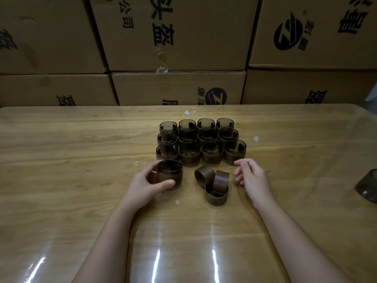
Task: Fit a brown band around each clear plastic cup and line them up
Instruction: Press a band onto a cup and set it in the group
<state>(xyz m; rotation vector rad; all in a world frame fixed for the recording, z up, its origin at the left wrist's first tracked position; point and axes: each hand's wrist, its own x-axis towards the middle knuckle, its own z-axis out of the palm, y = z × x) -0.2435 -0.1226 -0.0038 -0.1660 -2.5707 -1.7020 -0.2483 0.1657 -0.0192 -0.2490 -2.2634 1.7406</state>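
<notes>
Three loose brown bands (216,194) lie heaped between the left hand (146,184) and right hand (252,176) — light, springy loops, best pinched at the rim. The left hand grasps a banded cup (170,173) round its band; the plastic above looks slick. The right hand's fingers hang relaxed, empty. Beyond, twelve finished cups (201,144) stand in rows, then cartons (177,33) with upside-down Chinese print and a round logo.

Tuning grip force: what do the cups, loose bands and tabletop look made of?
Cups: smoky clear plastic or glass, see-through walls, glossy rims. Loose bands: brown, matte, wood-grain look; maybe veneer or printed sheet, can't tell. Table: wood under glossy clear film, sharp light streaks.
</notes>
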